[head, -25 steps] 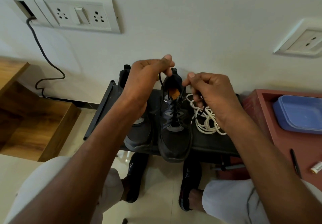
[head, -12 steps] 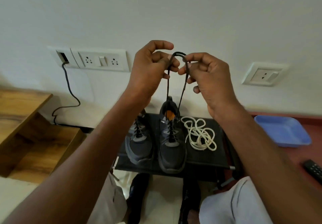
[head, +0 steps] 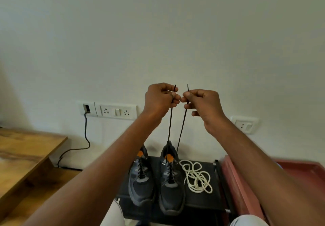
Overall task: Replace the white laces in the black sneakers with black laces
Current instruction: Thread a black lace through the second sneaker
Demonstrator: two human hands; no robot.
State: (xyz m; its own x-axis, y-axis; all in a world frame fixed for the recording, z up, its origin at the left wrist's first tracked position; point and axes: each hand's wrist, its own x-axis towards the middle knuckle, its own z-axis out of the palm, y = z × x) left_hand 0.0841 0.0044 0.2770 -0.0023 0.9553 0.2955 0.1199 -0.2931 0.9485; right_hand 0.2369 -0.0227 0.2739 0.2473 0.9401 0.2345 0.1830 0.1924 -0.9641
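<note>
Head view: one end of the black lace (head: 181, 129) is pinched in the left hand (head: 159, 101), the other in the right hand (head: 202, 104), each grip clamped. Both strands run down into the right sneaker (head: 171, 181) on the black rack (head: 216, 197). Beside it are laid the left sneaker (head: 140, 180) and the white laces (head: 197, 177).

I am looking into what appears to be a room in a home: a plain white wall (head: 158, 23) carrying a switch-and-socket panel (head: 115, 110) with a black cable (head: 84, 138) trailing down, wooden furniture (head: 22, 155) standing at left, and black sneakers (head: 169, 181) sitting on a low black rack (head: 216, 187) by the wall.
</note>
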